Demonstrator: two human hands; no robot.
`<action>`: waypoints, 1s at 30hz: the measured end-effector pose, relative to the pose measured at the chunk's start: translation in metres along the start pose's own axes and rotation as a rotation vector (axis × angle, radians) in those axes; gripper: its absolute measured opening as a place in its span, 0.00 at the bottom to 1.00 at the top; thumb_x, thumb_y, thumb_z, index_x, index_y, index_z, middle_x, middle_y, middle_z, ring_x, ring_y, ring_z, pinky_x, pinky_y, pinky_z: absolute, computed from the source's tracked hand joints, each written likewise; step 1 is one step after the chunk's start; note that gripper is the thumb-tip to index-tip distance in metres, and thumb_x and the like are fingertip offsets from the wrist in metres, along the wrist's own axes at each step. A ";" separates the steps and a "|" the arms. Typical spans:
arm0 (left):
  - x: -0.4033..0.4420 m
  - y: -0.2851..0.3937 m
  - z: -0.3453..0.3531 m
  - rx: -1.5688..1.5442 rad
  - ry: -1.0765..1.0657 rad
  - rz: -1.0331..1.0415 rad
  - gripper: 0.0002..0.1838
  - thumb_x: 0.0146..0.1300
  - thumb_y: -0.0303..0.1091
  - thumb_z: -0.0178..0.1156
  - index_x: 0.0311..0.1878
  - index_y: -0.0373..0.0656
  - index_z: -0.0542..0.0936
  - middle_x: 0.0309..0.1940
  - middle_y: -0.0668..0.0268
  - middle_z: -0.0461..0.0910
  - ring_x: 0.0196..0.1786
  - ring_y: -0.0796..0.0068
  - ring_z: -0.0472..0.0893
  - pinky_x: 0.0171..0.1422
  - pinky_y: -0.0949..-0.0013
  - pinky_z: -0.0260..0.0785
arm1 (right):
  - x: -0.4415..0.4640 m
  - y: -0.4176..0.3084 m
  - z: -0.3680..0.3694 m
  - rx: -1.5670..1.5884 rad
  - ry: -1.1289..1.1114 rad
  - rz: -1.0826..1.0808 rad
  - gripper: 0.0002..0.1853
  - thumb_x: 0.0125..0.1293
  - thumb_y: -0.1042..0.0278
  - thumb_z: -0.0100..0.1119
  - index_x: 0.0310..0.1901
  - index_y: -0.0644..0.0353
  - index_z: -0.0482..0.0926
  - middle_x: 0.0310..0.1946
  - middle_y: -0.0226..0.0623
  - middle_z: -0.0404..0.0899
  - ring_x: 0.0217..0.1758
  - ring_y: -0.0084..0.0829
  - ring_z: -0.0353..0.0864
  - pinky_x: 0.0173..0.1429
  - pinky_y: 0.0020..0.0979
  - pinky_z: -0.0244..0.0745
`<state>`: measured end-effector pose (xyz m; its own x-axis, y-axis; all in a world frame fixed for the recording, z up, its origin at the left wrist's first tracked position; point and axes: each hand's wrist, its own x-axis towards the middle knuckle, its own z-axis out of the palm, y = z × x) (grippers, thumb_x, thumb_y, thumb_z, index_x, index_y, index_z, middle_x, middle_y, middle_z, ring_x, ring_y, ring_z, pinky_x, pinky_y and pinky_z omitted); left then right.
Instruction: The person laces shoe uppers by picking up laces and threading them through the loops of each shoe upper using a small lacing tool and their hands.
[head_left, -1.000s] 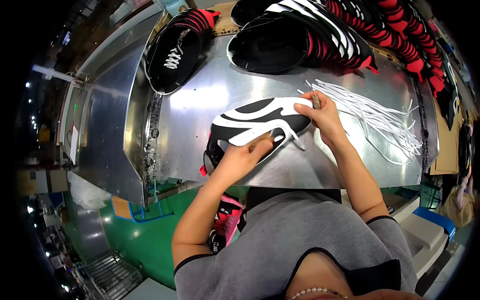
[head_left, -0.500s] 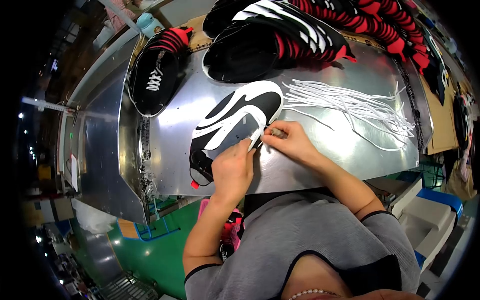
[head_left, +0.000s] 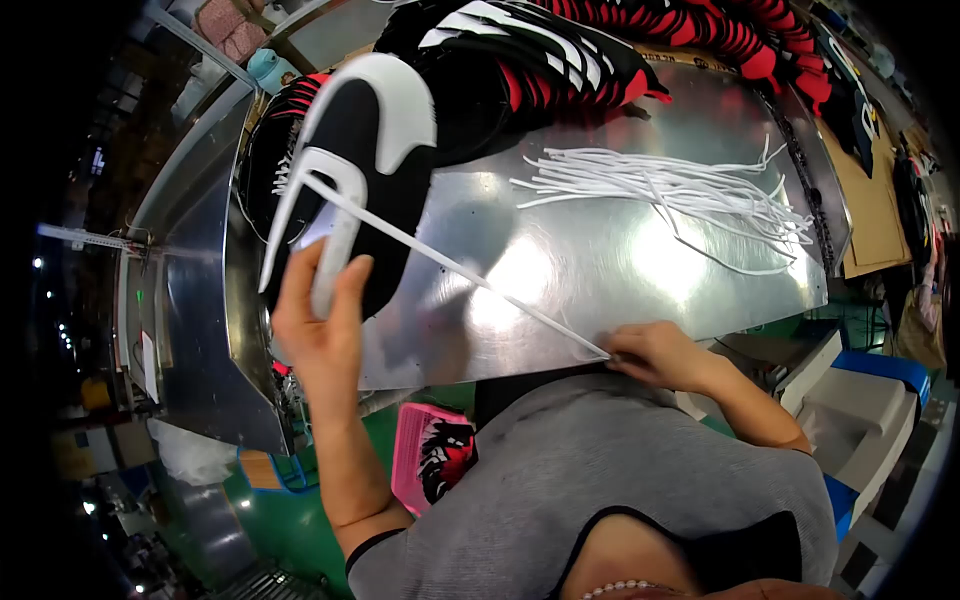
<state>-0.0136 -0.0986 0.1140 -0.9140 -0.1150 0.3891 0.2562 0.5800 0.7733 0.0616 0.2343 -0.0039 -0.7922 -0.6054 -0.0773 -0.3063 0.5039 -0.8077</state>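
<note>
My left hand (head_left: 322, 310) grips a black and white shoe upper (head_left: 405, 125) by its lower part, fingers and thumb on either side of a white strip. The upper is raised and tilted at the table's left side. A white shoelace (head_left: 455, 268) runs taut from its opening, down and right to my right hand (head_left: 655, 352). The fingers of that hand are closed on the lace near the table's front edge. On the metal table (head_left: 450, 345), a bundle of loose white laces (head_left: 670, 190) lies to the right.
Red and black uppers (head_left: 575, 75) are piled along the back. Behind the raised upper, another laced one (head_left: 262, 150) is partly hidden. A pink basket (head_left: 405, 465) with uppers stands below the front edge, and a cardboard sheet (head_left: 865, 205) is at the right.
My left hand has lifted the upper off the table and moved it up and left. My right hand has moved right and toward me, drawing the lace out long and straight.
</note>
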 end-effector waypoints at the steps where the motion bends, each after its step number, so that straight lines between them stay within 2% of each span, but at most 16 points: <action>1: 0.001 0.003 -0.004 -0.055 0.016 -0.059 0.11 0.62 0.26 0.66 0.48 0.36 0.81 0.31 0.74 0.79 0.33 0.86 0.73 0.37 0.79 0.67 | -0.011 0.000 -0.001 -0.023 0.017 -0.003 0.06 0.64 0.67 0.64 0.39 0.60 0.80 0.29 0.38 0.78 0.28 0.40 0.77 0.36 0.36 0.72; 3: -0.004 0.007 -0.001 -0.022 -0.109 -0.063 0.15 0.60 0.26 0.68 0.51 0.37 0.82 0.37 0.69 0.84 0.37 0.83 0.77 0.43 0.77 0.70 | -0.020 -0.004 -0.005 0.134 0.016 0.062 0.07 0.64 0.67 0.64 0.38 0.60 0.81 0.28 0.36 0.77 0.27 0.35 0.75 0.36 0.34 0.71; 4: -0.008 0.005 0.007 0.020 -0.236 -0.054 0.15 0.60 0.27 0.69 0.51 0.37 0.83 0.36 0.66 0.85 0.37 0.83 0.78 0.43 0.76 0.72 | -0.021 -0.006 -0.004 0.217 0.017 0.092 0.07 0.65 0.66 0.65 0.38 0.60 0.82 0.27 0.35 0.77 0.27 0.33 0.75 0.35 0.33 0.70; 5: -0.016 -0.014 0.025 0.029 -0.317 0.072 0.14 0.61 0.30 0.69 0.49 0.37 0.82 0.30 0.58 0.85 0.31 0.79 0.81 0.39 0.73 0.73 | -0.016 -0.009 -0.003 0.294 0.056 0.121 0.07 0.65 0.66 0.65 0.38 0.61 0.82 0.26 0.33 0.76 0.27 0.29 0.74 0.35 0.31 0.69; 7: -0.032 -0.031 0.054 0.088 -0.529 0.000 0.14 0.61 0.35 0.68 0.47 0.40 0.82 0.28 0.49 0.81 0.26 0.57 0.82 0.33 0.65 0.72 | 0.008 -0.014 -0.005 0.443 0.132 0.193 0.09 0.64 0.65 0.67 0.38 0.61 0.83 0.25 0.30 0.75 0.28 0.22 0.71 0.34 0.28 0.67; 9: -0.044 -0.051 0.073 0.201 -0.666 0.005 0.15 0.60 0.37 0.67 0.49 0.42 0.82 0.28 0.49 0.81 0.30 0.48 0.82 0.37 0.57 0.73 | 0.037 -0.021 -0.006 0.628 0.244 0.242 0.09 0.63 0.70 0.68 0.43 0.63 0.84 0.30 0.25 0.80 0.30 0.15 0.72 0.35 0.21 0.66; 11: -0.047 -0.059 0.077 0.209 -0.738 -0.070 0.14 0.63 0.34 0.66 0.48 0.37 0.81 0.32 0.53 0.83 0.32 0.65 0.82 0.41 0.67 0.73 | 0.074 -0.023 -0.002 0.740 0.411 0.063 0.09 0.63 0.69 0.69 0.42 0.63 0.84 0.31 0.24 0.80 0.31 0.14 0.71 0.35 0.20 0.66; 14: -0.042 -0.046 0.071 0.232 -0.713 -0.039 0.14 0.67 0.37 0.61 0.50 0.38 0.81 0.39 0.50 0.83 0.40 0.48 0.83 0.45 0.56 0.73 | 0.112 -0.019 -0.004 0.729 0.423 0.071 0.08 0.63 0.70 0.67 0.42 0.62 0.84 0.29 0.22 0.78 0.30 0.12 0.67 0.34 0.20 0.64; 17: -0.038 -0.035 0.072 0.238 -0.652 -0.017 0.14 0.69 0.37 0.59 0.50 0.36 0.81 0.43 0.50 0.83 0.44 0.48 0.82 0.47 0.57 0.73 | 0.132 -0.011 -0.007 0.577 0.443 0.055 0.08 0.63 0.70 0.67 0.42 0.62 0.84 0.28 0.22 0.78 0.29 0.12 0.66 0.32 0.20 0.63; 18: -0.035 -0.028 0.076 0.267 -0.623 0.046 0.14 0.70 0.37 0.58 0.49 0.36 0.81 0.41 0.52 0.84 0.41 0.49 0.83 0.45 0.56 0.73 | 0.139 -0.009 -0.007 0.607 0.445 0.043 0.08 0.63 0.69 0.67 0.42 0.63 0.83 0.27 0.23 0.78 0.28 0.12 0.67 0.31 0.21 0.63; 21: -0.026 -0.021 0.091 0.398 -0.656 0.136 0.14 0.69 0.38 0.59 0.48 0.36 0.82 0.40 0.53 0.84 0.39 0.51 0.83 0.43 0.57 0.73 | 0.152 -0.007 -0.009 0.624 0.508 0.028 0.11 0.60 0.65 0.67 0.40 0.63 0.82 0.23 0.34 0.76 0.25 0.23 0.69 0.33 0.28 0.67; 22: -0.025 -0.026 0.099 0.427 -0.625 0.216 0.14 0.68 0.40 0.60 0.43 0.38 0.83 0.34 0.55 0.84 0.34 0.53 0.83 0.38 0.57 0.73 | 0.155 -0.002 -0.009 0.606 0.512 0.009 0.11 0.60 0.65 0.67 0.40 0.63 0.82 0.23 0.35 0.78 0.25 0.25 0.71 0.33 0.29 0.69; 25: -0.014 -0.025 0.116 0.550 -0.762 -0.018 0.14 0.66 0.43 0.62 0.37 0.40 0.83 0.27 0.57 0.83 0.30 0.53 0.82 0.34 0.57 0.71 | 0.161 0.003 -0.007 0.644 0.561 -0.001 0.12 0.60 0.65 0.67 0.41 0.63 0.82 0.25 0.36 0.79 0.27 0.26 0.74 0.35 0.29 0.71; 26: -0.015 -0.029 0.119 0.487 -0.680 -0.006 0.14 0.65 0.44 0.63 0.32 0.42 0.83 0.21 0.59 0.81 0.26 0.54 0.80 0.32 0.57 0.69 | 0.159 0.009 -0.005 0.623 0.569 -0.020 0.15 0.62 0.62 0.66 0.45 0.64 0.80 0.28 0.40 0.82 0.30 0.31 0.79 0.37 0.32 0.73; 29: -0.019 -0.035 0.124 0.479 -0.601 0.012 0.14 0.66 0.44 0.62 0.32 0.42 0.82 0.21 0.59 0.80 0.25 0.55 0.79 0.30 0.57 0.68 | 0.141 0.022 0.002 0.439 0.660 0.016 0.17 0.65 0.60 0.64 0.48 0.64 0.77 0.31 0.43 0.83 0.34 0.38 0.83 0.39 0.34 0.75; 30: -0.020 -0.038 0.124 0.525 -0.591 0.048 0.15 0.66 0.44 0.62 0.30 0.42 0.82 0.20 0.59 0.79 0.23 0.55 0.78 0.29 0.58 0.67 | 0.129 0.018 -0.005 0.479 0.512 0.151 0.16 0.68 0.59 0.61 0.46 0.64 0.75 0.32 0.44 0.84 0.36 0.42 0.84 0.41 0.36 0.75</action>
<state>-0.0445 -0.0182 0.0145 -0.9590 0.2819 -0.0283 0.2522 0.8951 0.3678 -0.0486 0.1685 -0.0251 -0.9918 -0.1261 -0.0197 -0.0010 0.1622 -0.9868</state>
